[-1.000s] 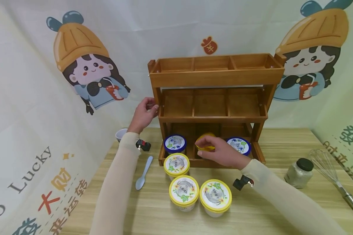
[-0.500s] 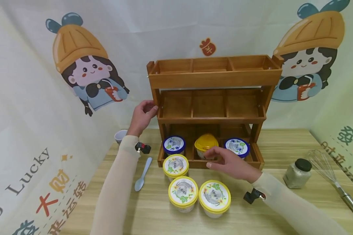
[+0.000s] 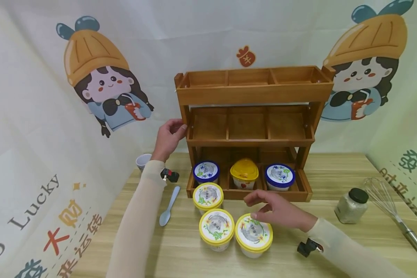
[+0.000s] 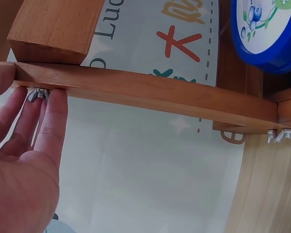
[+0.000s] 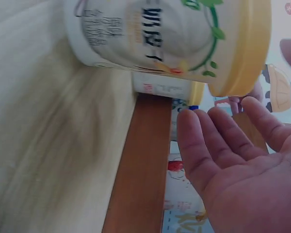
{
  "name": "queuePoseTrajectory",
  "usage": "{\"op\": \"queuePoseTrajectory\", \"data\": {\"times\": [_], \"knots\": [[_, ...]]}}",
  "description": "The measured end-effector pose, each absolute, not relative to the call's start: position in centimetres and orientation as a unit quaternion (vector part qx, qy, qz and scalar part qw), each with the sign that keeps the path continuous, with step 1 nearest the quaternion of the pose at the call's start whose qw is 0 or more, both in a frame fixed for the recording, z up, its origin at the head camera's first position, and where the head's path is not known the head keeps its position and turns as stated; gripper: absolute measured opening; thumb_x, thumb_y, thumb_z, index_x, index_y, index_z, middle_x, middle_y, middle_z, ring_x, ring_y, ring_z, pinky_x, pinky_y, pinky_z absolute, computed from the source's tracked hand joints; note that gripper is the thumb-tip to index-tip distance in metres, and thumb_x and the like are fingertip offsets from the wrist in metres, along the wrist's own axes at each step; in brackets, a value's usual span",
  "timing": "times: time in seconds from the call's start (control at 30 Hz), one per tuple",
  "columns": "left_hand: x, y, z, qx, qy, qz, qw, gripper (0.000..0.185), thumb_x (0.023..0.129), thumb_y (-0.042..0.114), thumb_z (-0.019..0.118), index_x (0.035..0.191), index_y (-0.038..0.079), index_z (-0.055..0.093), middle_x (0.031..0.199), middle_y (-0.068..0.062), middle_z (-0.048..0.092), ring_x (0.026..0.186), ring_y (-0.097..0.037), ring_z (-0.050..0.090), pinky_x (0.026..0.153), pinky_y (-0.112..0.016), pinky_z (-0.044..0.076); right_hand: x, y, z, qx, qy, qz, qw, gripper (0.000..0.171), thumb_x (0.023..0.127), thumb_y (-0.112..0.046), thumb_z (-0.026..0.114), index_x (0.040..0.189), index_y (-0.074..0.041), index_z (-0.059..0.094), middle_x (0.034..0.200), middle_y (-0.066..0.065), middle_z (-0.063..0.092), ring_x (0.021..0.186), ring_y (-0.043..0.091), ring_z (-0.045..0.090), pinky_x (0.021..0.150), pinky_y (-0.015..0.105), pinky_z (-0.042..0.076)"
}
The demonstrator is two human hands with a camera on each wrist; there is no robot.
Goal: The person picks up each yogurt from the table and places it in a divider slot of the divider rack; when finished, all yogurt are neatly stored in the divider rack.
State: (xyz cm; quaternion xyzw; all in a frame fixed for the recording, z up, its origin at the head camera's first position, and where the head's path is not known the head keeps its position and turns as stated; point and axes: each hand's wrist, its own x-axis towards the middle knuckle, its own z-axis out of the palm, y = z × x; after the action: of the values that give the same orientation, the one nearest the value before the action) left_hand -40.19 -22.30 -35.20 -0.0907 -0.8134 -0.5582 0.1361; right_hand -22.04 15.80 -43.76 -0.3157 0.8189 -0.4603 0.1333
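A three-tier wooden rack [image 3: 253, 94] stands at the back of the table. Its bottom tier holds a blue-lid cup [image 3: 206, 171], a yellow dome-lid cup [image 3: 244, 173] and another blue-lid cup [image 3: 279, 175]. Three yellow-lid cups sit in front of it: one by the rack [image 3: 208, 195], one in the front middle [image 3: 217, 226] and one at the front right [image 3: 255, 235]. My left hand [image 3: 169, 136] holds the rack's left side rail [image 4: 150, 92], thumb above and fingers [image 4: 53, 121] below. My right hand [image 3: 278, 210] hovers with spread fingers over the front right cup [image 5: 169, 39] and holds nothing.
A pale blue spoon [image 3: 169, 204] and a small white cup [image 3: 143, 159] lie left of the rack. At the right stand a black-capped jar [image 3: 352, 204] and a metal whisk [image 3: 392, 210]. A printed cloth backdrop [image 3: 55, 116] hangs behind and beside the table.
My right hand let go of the yellow dome-lid cup in the middle bottom compartment and drew back toward me, over the front right yellow-lid cup. The left hand stayed on the rack.
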Motion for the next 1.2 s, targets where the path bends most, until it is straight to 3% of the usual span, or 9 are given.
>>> {"op": "queuePoseTrajectory", "data": {"times": [0.2,0.4,0.5,0.9,1.2], "knots": [[-40.0,-22.1,-35.3,-0.091,-0.812,-0.560,0.140,0.046,0.106,0.036,0.064,0.144,0.011,0.059,0.135,-0.014,0.065,0.121,-0.028,0.064,0.106,-0.042,0.060,-21.1,16.6,-44.5,-0.327,0.820,-0.437,0.172,0.064,0.095,-0.034,0.079,0.149,-0.013,0.053,0.150,0.012,0.059,0.136,0.034,0.058,0.101,0.030,0.056],[-40.0,-22.1,-35.4,-0.090,-0.814,-0.556,0.140,0.043,0.107,0.035,0.064,0.142,0.012,0.060,0.133,-0.013,0.065,0.120,-0.027,0.064,0.106,-0.045,0.060,-20.0,17.6,-45.6,-0.349,0.788,-0.460,0.215,0.089,0.088,-0.030,0.087,0.159,-0.006,0.039,0.152,0.007,0.056,0.133,0.012,0.058,0.104,0.026,0.056],[-40.0,-22.0,-35.4,-0.091,-0.816,-0.554,0.140,0.044,0.107,0.036,0.063,0.143,0.012,0.059,0.134,-0.012,0.065,0.121,-0.027,0.064,0.106,-0.046,0.059,-19.8,18.1,-46.1,-0.353,0.775,-0.470,0.233,0.096,0.086,-0.028,0.088,0.161,-0.004,0.034,0.152,0.007,0.056,0.133,0.008,0.058,0.104,0.026,0.056],[-40.0,-22.1,-35.4,-0.089,-0.813,-0.559,0.136,0.044,0.107,0.035,0.063,0.144,0.012,0.058,0.136,-0.013,0.065,0.123,-0.028,0.064,0.108,-0.043,0.059,-19.5,18.3,-46.9,-0.359,0.761,-0.491,0.224,0.092,0.088,-0.020,0.086,0.161,-0.003,0.033,0.150,0.010,0.057,0.131,0.008,0.060,0.101,0.027,0.058],[-40.2,-22.1,-35.6,-0.096,-0.813,-0.556,0.144,0.044,0.107,0.037,0.063,0.143,0.011,0.058,0.133,-0.013,0.065,0.120,-0.026,0.064,0.105,-0.040,0.060,-19.7,18.5,-46.7,-0.368,0.776,-0.482,0.175,0.093,0.085,-0.021,0.088,0.160,-0.003,0.037,0.148,0.009,0.061,0.129,0.008,0.062,0.098,0.030,0.060]]}}
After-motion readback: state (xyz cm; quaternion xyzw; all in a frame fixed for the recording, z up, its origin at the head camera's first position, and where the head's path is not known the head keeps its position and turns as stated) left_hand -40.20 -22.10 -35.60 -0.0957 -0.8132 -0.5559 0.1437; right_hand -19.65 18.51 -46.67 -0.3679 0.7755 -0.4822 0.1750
